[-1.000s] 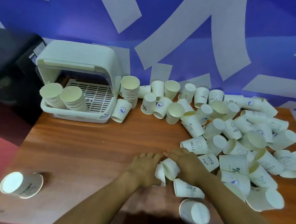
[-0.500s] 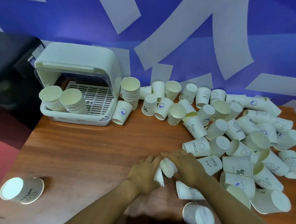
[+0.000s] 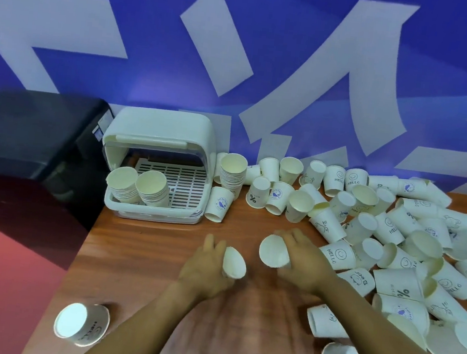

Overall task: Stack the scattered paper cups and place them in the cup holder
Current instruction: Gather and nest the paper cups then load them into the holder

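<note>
left hand (image 3: pixel 206 269) gripping tapered paper cup (image 3: pixel 234 263), right hand (image 3: pixel 303 267) gripping second cup (image 3: pixel 275 252), glossy wood table (image 3: pixel 143 254), right-edge cup pile (image 3: pixel 408 253) overlapping, prints partly hidden

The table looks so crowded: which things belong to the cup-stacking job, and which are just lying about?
Part of the job:
- cup in left hand
- cup in right hand
- scattered cups
- lone cup near the table's edge
- stacks in the cup holder
- cup holder

Just lying about:
- black box beside the table
- blue wall
</note>
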A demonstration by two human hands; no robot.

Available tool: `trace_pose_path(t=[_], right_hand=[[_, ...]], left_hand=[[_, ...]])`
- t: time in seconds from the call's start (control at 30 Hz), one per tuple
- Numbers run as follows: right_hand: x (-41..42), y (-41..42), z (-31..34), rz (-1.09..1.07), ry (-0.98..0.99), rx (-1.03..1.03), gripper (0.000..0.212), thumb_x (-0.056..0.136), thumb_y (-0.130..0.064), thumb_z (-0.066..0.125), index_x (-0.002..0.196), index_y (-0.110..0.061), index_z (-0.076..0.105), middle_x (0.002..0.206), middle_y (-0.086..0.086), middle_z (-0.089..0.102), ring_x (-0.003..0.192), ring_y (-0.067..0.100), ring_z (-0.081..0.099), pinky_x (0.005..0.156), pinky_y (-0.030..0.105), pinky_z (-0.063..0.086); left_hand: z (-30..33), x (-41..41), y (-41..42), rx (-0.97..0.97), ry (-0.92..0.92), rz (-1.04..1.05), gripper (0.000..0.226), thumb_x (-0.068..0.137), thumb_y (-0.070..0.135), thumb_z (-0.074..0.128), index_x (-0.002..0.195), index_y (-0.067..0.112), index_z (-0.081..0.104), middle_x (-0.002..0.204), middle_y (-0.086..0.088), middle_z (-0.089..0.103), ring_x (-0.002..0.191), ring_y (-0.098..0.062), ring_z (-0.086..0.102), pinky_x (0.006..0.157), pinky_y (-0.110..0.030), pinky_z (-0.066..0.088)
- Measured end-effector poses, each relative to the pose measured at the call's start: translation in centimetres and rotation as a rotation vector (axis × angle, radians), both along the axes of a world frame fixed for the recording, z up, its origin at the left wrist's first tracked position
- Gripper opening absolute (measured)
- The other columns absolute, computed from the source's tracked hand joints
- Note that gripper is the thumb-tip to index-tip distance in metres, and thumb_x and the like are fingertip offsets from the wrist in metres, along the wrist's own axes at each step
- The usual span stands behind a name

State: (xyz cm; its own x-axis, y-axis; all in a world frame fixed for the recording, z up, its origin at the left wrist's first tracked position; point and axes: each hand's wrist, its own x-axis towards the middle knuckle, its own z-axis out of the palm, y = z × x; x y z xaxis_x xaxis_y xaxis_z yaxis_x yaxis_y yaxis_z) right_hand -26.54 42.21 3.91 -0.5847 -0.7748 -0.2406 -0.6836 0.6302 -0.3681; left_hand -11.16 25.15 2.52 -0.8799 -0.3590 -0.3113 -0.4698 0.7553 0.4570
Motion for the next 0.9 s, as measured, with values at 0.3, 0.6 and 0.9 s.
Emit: trace_pose_path(t=[0.3,0.6,0.9], right_hand=[[2.7,-5.7,3.7,-0.035,0.032,-0.017,0.087,0.065,-0.060,0.046,0.142,-0.023,0.030,0.141,0.000,0.041,0.123,0.022,0.047,0.088,0.033,0.045],[6.2,-12.9,6.1,-0.023,0.073,-0.018,0.081,0.078,-0.055,0.055,0.146,-0.024,0.024,0.145,-0.001,0.035,0.126,0.023,0.044,0.092,0.033,0.041],[9.2,-21.5,6.7,-0.083,0.110,-0.125,0.076,0.074,-0.050,0.069,0.137,-0.027,0.033,0.139,-0.005,0.041,0.122,0.020,0.048,0.088,0.036,0.045]], left_hand=[[3.2,1.7,-7.4,0.073,0.186,0.095,0.077,0.078,0.041,0.071,0.141,0.022,0.031,0.135,0.000,0.041,0.124,-0.020,0.046,0.096,-0.029,0.040],[4.9,6.0,-15.6,-0.019,0.211,0.166,0.075,0.079,0.041,0.071,0.141,0.023,0.032,0.137,-0.002,0.035,0.121,-0.024,0.046,0.092,-0.036,0.045],[7.0,8.6,-24.2,-0.080,0.294,0.285,0.075,0.073,0.049,0.073,0.135,0.029,0.036,0.131,0.000,0.039,0.116,-0.028,0.049,0.085,-0.041,0.048]])
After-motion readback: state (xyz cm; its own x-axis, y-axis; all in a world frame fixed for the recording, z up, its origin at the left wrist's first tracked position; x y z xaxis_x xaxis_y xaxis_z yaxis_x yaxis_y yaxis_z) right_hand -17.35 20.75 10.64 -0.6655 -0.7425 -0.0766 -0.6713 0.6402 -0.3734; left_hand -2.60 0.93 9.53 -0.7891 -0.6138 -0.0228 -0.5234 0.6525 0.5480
